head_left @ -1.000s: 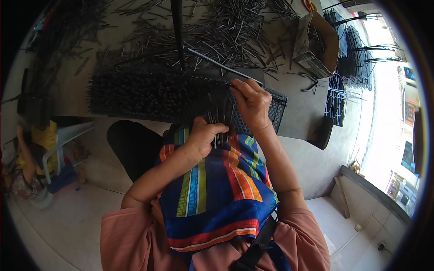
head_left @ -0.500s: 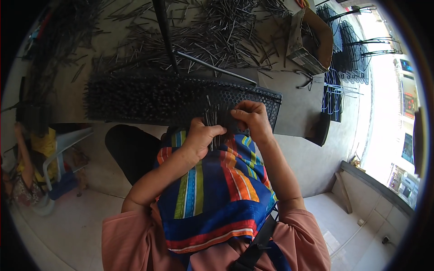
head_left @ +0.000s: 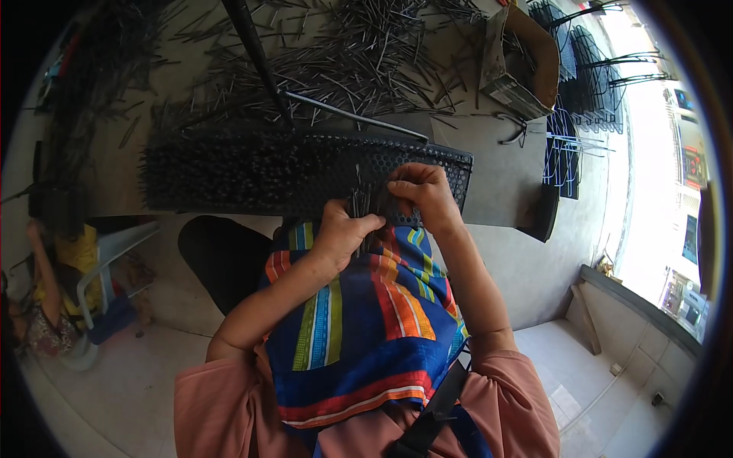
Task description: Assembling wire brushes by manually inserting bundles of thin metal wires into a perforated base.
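Observation:
A black perforated plate point(head_left: 450, 164) lies across the table's near edge, most of it bristling with upright thin metal pins point(head_left: 229, 172). My left hand point(head_left: 343, 229) is closed around a bundle of pins point(head_left: 360, 206) held upright at the plate's near edge. My right hand point(head_left: 420, 191) pinches at the top of that bundle, fingertips on the pins, over the bare right part of the plate. A striped, many-coloured cloth point(head_left: 359, 320) covers my lap below both hands.
Several loose pins point(head_left: 359, 61) are scattered over the grey table behind the plate, with a long rod point(head_left: 351, 116) and a black pole point(head_left: 256, 57). A cardboard box point(head_left: 519, 61) and wire racks point(head_left: 569, 145) stand right. A person sits on a plastic chair point(head_left: 99, 267) at left.
My right hand has drawn back from the plate's far right part to the pin bundle in my left hand. The left hand has stayed put.

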### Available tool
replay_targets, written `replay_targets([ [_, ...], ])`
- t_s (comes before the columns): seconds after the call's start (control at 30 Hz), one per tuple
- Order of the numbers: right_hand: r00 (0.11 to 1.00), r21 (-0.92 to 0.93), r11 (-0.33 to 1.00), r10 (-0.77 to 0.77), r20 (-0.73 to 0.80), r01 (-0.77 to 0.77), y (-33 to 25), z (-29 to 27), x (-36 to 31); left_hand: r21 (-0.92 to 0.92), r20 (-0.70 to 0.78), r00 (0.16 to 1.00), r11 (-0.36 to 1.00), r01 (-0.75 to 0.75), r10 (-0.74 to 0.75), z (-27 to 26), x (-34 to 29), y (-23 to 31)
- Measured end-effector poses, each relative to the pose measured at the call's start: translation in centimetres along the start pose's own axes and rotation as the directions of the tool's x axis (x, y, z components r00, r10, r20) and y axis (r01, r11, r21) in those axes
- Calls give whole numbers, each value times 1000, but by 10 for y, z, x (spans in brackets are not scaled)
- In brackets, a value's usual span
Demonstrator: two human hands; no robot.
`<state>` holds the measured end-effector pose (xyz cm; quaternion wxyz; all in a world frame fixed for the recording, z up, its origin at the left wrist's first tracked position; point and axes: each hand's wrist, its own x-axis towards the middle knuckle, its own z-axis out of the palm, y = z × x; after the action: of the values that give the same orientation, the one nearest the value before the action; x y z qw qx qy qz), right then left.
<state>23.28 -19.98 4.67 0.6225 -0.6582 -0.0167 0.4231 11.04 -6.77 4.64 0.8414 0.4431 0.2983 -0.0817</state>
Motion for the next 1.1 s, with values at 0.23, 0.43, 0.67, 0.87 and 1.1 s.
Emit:
replay_targets([
  [0.23, 766, -7, 839, -500, -404, 544, -9, 8, 1, -62, -133, 991, 998, 25, -33, -2, 1, 3],
  [0.43, 590, -479, 629, -767, -253, 612, 5, 2, 16, -108, -161, 983, 991, 77, -94, 4, 2, 8],
  [0.67, 578, -591, 557, -796, -181, 583, -4, 16, 15, -111, -191, 977, 991, 71, -92, 1, 3, 5],
  [0.87, 615, -720, 529, -767, -181, 449, -12, 21, 17, -118, -169, 981, 991, 70, -89, -1, 2, 3],
  [1.1, 664, -766, 448, -747, -38, 460, -8, 18, 14, -172, -126, 987, 982, 74, -97, -5, 5, -1],
])
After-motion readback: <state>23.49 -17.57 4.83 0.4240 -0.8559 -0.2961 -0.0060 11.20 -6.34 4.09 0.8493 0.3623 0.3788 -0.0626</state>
